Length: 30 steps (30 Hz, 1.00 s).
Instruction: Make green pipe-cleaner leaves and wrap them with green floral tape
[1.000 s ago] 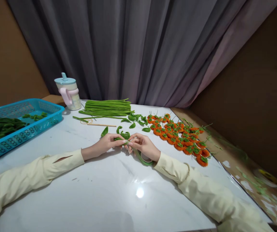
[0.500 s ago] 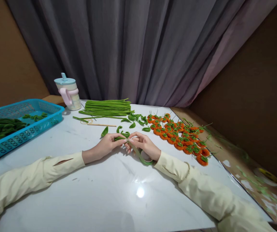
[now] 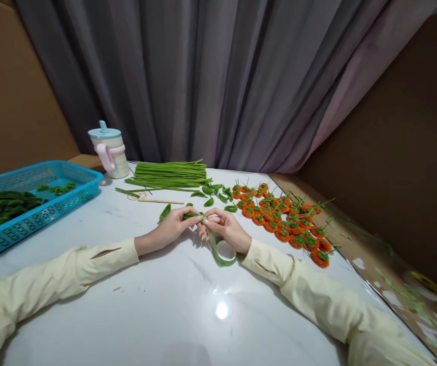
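My left hand (image 3: 173, 226) and my right hand (image 3: 226, 226) meet at the middle of the white table (image 3: 157, 300). Both are closed in a pinch on a small green leaf piece (image 3: 192, 215) held between their fingertips. A strip of green floral tape runs from my right fingers down to its roll (image 3: 224, 252), which lies on the table under my right wrist. Several loose green leaves (image 3: 214, 192) lie just beyond my hands.
A bundle of green stems (image 3: 169, 173) lies at the back. Many orange flowers (image 3: 279, 217) spread along the right edge. A blue basket (image 3: 31, 203) with green pieces stands at the left, a lidded cup (image 3: 108, 148) behind it. A thin wooden stick (image 3: 160, 201) lies near.
My hands stayed together on the leaf piece; the tape roll has swung out from under my right wrist and shows more fully. The camera tilted slightly.
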Available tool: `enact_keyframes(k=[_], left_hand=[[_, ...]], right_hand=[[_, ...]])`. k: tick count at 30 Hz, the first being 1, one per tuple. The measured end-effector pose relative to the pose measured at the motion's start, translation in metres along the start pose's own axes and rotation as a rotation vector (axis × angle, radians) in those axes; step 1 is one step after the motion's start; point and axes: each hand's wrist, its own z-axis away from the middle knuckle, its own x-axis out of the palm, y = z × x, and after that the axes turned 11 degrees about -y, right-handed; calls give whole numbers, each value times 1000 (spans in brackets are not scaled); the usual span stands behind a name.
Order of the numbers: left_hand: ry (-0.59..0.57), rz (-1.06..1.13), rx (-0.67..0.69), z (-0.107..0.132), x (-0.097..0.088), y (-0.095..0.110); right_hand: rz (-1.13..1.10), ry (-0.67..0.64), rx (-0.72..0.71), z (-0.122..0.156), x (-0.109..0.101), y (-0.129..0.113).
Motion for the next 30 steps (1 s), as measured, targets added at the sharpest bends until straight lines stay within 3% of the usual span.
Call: enact_keyframes(k=[7,20,30], left_hand=[[-47,168,-48,2,3,-2],[-90,296,-169,0,-2,-6],[-38,62,-66,7,-1,5]], right_hand=[[11,20,-1,2,3,1],[84,-80,-20,4,-1,-6],[28,-126,17,4,2,-11]])
